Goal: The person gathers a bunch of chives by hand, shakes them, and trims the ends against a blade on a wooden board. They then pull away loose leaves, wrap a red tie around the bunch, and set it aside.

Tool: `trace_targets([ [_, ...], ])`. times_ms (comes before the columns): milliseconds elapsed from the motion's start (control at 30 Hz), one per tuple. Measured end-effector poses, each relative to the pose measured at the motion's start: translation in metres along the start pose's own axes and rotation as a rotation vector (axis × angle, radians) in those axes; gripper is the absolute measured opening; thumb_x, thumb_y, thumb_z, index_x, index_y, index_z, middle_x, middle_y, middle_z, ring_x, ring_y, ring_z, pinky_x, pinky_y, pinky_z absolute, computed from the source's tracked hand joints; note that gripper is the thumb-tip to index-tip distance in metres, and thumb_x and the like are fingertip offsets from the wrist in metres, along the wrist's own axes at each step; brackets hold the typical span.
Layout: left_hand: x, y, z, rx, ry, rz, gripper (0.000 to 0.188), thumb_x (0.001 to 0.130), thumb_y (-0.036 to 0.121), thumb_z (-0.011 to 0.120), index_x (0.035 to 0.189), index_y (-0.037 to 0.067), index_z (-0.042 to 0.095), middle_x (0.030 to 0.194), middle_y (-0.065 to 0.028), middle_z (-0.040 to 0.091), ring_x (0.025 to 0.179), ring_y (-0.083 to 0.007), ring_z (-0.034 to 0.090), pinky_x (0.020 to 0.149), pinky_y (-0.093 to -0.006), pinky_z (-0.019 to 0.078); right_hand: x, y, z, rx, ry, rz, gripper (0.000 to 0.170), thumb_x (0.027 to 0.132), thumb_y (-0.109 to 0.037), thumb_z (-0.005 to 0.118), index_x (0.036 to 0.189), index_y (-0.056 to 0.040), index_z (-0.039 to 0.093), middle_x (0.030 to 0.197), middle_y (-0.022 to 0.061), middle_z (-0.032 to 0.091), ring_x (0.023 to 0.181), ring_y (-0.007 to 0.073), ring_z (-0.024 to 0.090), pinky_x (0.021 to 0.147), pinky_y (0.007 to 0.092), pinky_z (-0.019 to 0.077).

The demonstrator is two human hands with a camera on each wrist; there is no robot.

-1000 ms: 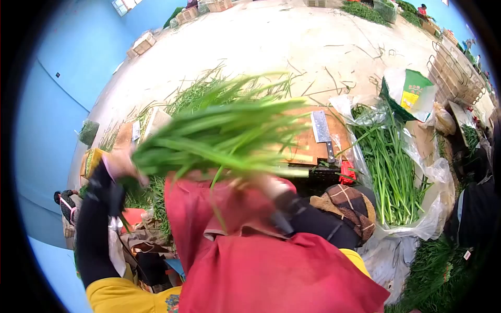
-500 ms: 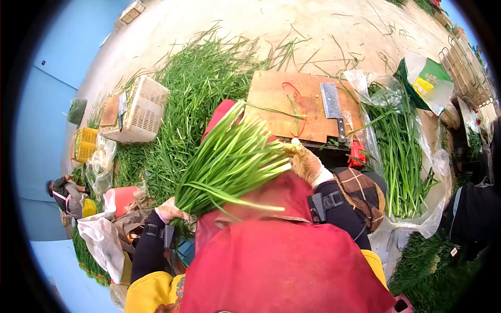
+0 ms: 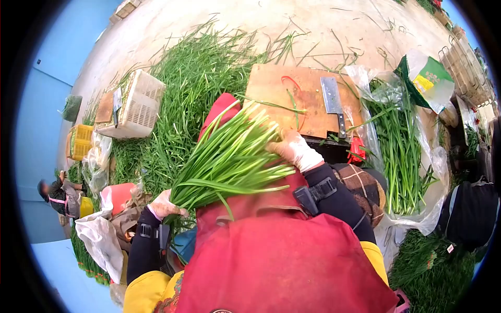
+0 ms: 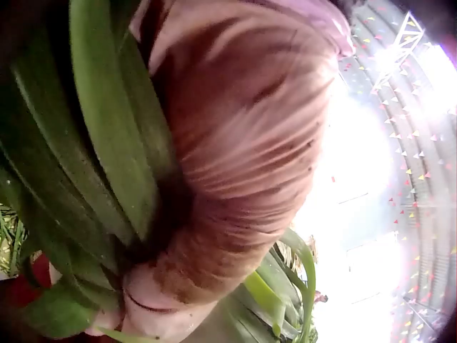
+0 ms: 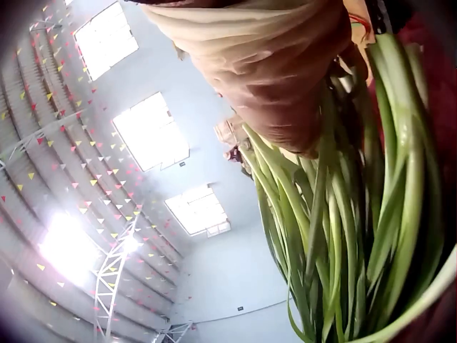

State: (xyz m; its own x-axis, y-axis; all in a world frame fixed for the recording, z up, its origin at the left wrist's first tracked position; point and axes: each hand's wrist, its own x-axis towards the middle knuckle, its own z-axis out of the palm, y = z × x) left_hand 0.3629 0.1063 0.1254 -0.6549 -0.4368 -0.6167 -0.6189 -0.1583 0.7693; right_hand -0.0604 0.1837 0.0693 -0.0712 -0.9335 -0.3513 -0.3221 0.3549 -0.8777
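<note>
A bunch of long green stalks (image 3: 229, 161) lies slantwise over the red apron (image 3: 282, 261), pale ends to the upper right. At its leafy lower end the left hand (image 3: 168, 204) grips the leaves; in the left wrist view the gloved left hand (image 4: 243, 143) has its fingers curled round broad leaves (image 4: 107, 128). The right hand (image 3: 297, 149), in a thin glove, is at the pale ends, its fingers partly behind the stalks. In the right wrist view the right hand (image 5: 271, 78) bends over the stalks (image 5: 343, 236); its fingertips are hidden.
A cleaver (image 3: 332, 101) and a red band lie on a wooden board (image 3: 271, 88) ahead. To the right, plastic sheeting (image 3: 436, 208) holds more stalks (image 3: 399, 161). Loose greens (image 3: 193, 78) cover the floor at left, beside a white crate (image 3: 141, 107) and a yellow basket (image 3: 81, 142).
The bunch has swung from a blurred, raised position down onto the lap, pale ends now up and right. Since half a second ago, the right hand has shifted slightly up and left along the ends.
</note>
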Motion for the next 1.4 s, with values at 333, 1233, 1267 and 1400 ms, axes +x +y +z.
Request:
trace_targets([
  [333, 0.01, -0.006, 0.0, -0.15, -0.02, -0.029, 0.06, 0.07, -0.006, 0.076, 0.124, 0.002, 0.053, 0.102, -0.0052, 0.065, 0.084, -0.0158, 0.064, 0.076, -0.0331, 0.054, 0.004, 0.025, 0.002, -0.267, 0.42, -0.079, 0.021, 0.081, -0.021, 0.064, 0.094, -0.0061, 0.071, 0.087, 0.0158, 0.069, 0.084, 0.0287, 0.066, 0.077, 0.035, 0.0498],
  [1233, 0.005, -0.049, 0.004, -0.289, -0.007, -0.012, 0.034, 0.07, -0.007, 0.066, 0.104, -0.003, 0.061, 0.088, -0.0127, 0.068, 0.075, -0.0229, 0.066, 0.069, -0.0331, 0.054, -0.03, 0.123, -0.053, -0.927, 0.033, -0.102, 0.022, 0.079, -0.027, 0.064, 0.086, -0.0061, 0.069, 0.08, 0.0167, 0.067, 0.079, 0.0347, 0.066, 0.075, 0.0434, 0.0518],
  [1267, 0.005, -0.052, 0.006, -0.296, -0.009, -0.014, 0.034, 0.07, -0.007, 0.066, 0.104, -0.003, 0.061, 0.088, -0.0127, 0.068, 0.075, -0.0229, 0.066, 0.069, -0.0331, 0.054, -0.041, 0.112, -0.059, -0.871, -0.117, 0.143, 0.026, 0.077, -0.027, 0.067, 0.093, -0.0073, 0.07, 0.084, 0.0173, 0.068, 0.083, 0.0331, 0.067, 0.077, 0.0417, 0.0521],
  [1400, 0.009, -0.06, 0.01, -0.38, 0.014, 0.01, 0.027, 0.066, -0.004, 0.063, 0.094, -0.004, 0.062, 0.076, -0.0152, 0.066, 0.069, -0.025, 0.065, 0.064, -0.0343, 0.0522, -0.076, 0.083, -0.069, -0.451, -0.118, 0.198, 0.066, 0.077, -0.03, 0.072, 0.135, -0.0067, 0.052, 0.128, 0.015, 0.06, 0.119, 0.0254, 0.055, 0.1, 0.0325, 0.0424],
])
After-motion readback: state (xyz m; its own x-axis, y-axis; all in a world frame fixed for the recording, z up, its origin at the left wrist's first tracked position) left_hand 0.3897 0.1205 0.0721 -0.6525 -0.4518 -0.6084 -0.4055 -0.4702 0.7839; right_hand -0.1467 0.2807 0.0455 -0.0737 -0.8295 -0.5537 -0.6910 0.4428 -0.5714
